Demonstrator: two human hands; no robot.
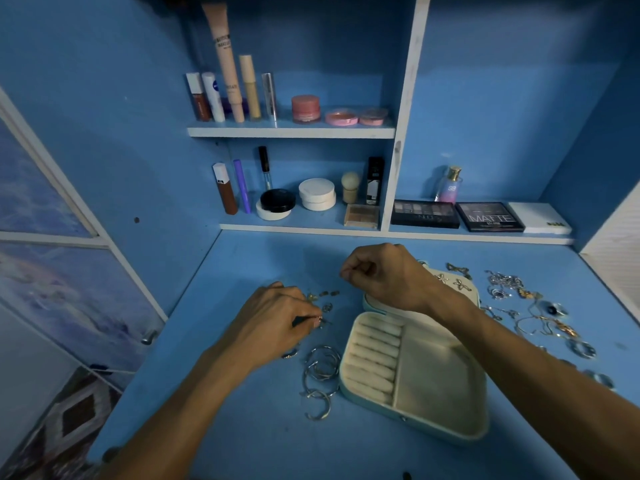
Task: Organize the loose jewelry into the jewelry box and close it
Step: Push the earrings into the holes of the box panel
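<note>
Head view: the left grip (274, 321) pinches a small piece (319, 320) low over the surface (266, 441), just left of the open jewelry box (433, 375). The right grip (381, 276) hovers curled, thumb to forefinger; whether it holds anything I cannot tell. Lift the piece clear of the nearby hoops (320, 372) before carrying it to a compartment.

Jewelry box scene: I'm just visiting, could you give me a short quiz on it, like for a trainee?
1. True or false: the pale blue, cream-lined jewelry box is closed.
2. The silver metal hoops lie: A in the box, B on the blue table left of it, C on a shelf.
3. Which hand's fingers pinch a small jewelry piece?
Key: 1 false; 2 B; 3 the left hand.
</note>
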